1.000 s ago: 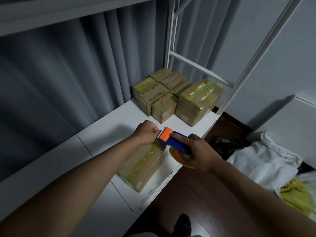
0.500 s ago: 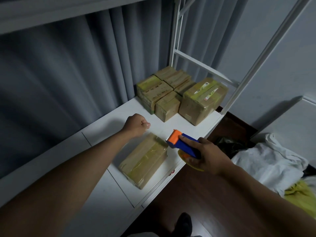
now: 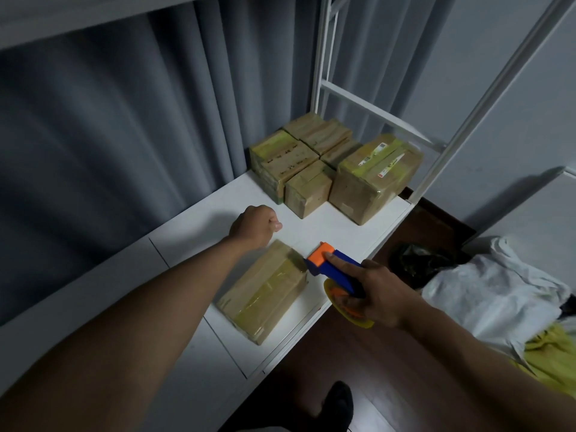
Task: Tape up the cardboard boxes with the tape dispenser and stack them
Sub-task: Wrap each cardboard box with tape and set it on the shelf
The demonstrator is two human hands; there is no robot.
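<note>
A taped cardboard box (image 3: 265, 291) lies on the white table (image 3: 336, 227) near its front edge. My right hand (image 3: 377, 294) grips the blue and orange tape dispenser (image 3: 332, 268), index finger laid along its top, its orange head at the box's far right corner. The yellow tape roll shows under that hand. My left hand (image 3: 255, 226) is a fist with nothing in it, hovering just beyond the box's far end. Several taped boxes (image 3: 324, 173) stand grouped at the table's far end.
Grey curtains hang behind the table. A white metal frame (image 3: 321, 88) rises at the far end. Right of the table lie dark wooden floor, a black bag (image 3: 417, 260), white cloth (image 3: 498, 294) and yellow cloth (image 3: 548, 357). My shoe (image 3: 339, 403) shows below.
My left hand let go of the tape at the dispenser head and drew back to the left beyond the box. The dispenser moved slightly right and down to the box's corner.
</note>
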